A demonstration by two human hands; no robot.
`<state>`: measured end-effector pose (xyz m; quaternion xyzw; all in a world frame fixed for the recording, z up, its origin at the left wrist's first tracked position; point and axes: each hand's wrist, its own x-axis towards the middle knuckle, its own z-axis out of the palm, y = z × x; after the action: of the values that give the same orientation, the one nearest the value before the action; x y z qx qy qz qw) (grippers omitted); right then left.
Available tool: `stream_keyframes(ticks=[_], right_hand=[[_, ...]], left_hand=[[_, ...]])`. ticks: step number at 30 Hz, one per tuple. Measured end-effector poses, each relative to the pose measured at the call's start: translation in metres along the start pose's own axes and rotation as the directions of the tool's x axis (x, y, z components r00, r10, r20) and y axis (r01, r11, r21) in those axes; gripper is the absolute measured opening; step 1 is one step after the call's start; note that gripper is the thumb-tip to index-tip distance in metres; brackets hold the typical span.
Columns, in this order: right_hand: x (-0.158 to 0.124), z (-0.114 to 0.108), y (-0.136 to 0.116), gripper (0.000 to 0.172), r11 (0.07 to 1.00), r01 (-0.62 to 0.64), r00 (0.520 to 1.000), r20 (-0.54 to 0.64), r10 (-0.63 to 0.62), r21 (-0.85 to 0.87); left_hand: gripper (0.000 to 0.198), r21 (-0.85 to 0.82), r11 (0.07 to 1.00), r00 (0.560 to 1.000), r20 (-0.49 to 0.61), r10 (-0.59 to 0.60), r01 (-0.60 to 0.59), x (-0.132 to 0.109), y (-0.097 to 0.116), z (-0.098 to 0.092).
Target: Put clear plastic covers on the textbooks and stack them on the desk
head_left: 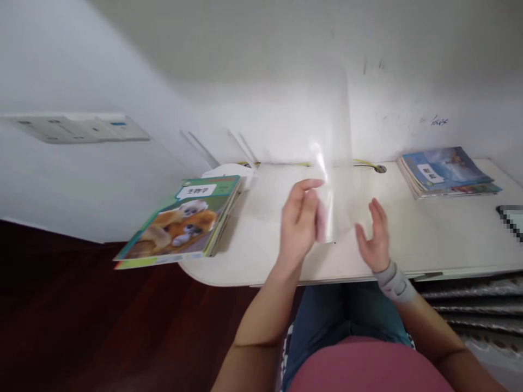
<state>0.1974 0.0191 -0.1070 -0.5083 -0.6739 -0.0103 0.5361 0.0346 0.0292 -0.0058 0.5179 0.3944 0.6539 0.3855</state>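
Fingers of the left hand point(298, 228) are pinching a clear plastic sheet point(337, 198) upright above a white desk point(429, 239); the right hand point(373, 239) is spreading wide beside it. The sheet seems light, floppy and slippery, best held by its edge.

A clear plastic sheet point(337, 163) stands upright, slightly curved, against the left hand point(298, 223).

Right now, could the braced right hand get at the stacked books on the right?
Probably yes: the right hand is open and empty, and the clear plastic sheet stands to its left, so nothing seems between it and the stacked books.
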Motion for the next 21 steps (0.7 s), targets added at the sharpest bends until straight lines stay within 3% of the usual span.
stream_keyframes(ticks=[2,4,7,8,10,12,15,16,18,21], right_hand=[[0.010,-0.026,0.014,0.053,0.997,0.056,0.994,-0.089,-0.061,-0.058],[0.011,-0.043,0.016,0.065,0.991,0.135,0.988,-0.069,-0.136,-0.026],[-0.003,-0.037,0.001,0.096,0.957,0.290,0.951,0.106,-0.290,0.016],[-0.007,-0.029,-0.003,0.097,0.946,0.324,0.940,0.119,-0.319,-0.019],[-0.011,-0.017,-0.003,0.088,0.948,0.290,0.957,0.026,-0.289,-0.134],[-0.005,-0.019,0.012,0.076,0.954,0.184,0.973,-0.092,-0.211,-0.237],[0.005,-0.049,0.047,0.055,0.897,0.208,0.973,-0.008,-0.229,-0.389],[0.005,-0.062,0.058,0.051,0.872,0.234,0.971,0.056,-0.232,-0.429],[-0.005,-0.083,0.075,0.045,0.833,0.296,0.951,0.224,-0.212,-0.468],[-0.033,-0.100,0.091,0.044,0.819,0.341,0.896,0.423,-0.135,-0.462]], left_hand=[[0.019,-0.133,0.991,1.000,-0.027,0.001,-0.004,-0.001,-0.003,-0.013],[0.017,-0.217,0.976,0.996,-0.092,-0.021,0.001,-0.001,-0.012,-0.020],[0.017,-0.278,0.957,0.973,-0.185,-0.137,0.082,-0.013,-0.028,-0.011],[0.017,-0.282,0.950,0.967,-0.177,-0.185,0.131,-0.019,-0.032,-0.006],[0.018,-0.260,0.940,0.957,-0.130,-0.259,0.219,-0.030,-0.037,-0.002],[0.020,-0.184,0.948,0.952,-0.113,-0.285,0.262,-0.035,-0.043,-0.013],[0.021,0.088,0.954,0.945,-0.194,-0.265,0.286,-0.032,-0.056,-0.053],[0.023,0.231,0.920,0.940,-0.209,-0.270,0.315,-0.031,-0.062,-0.068],[0.028,0.540,0.765,0.935,-0.171,-0.309,0.352,-0.031,-0.075,-0.091],[0.037,0.879,0.386,0.912,-0.119,-0.392,0.281,-0.038,-0.089,-0.099]])
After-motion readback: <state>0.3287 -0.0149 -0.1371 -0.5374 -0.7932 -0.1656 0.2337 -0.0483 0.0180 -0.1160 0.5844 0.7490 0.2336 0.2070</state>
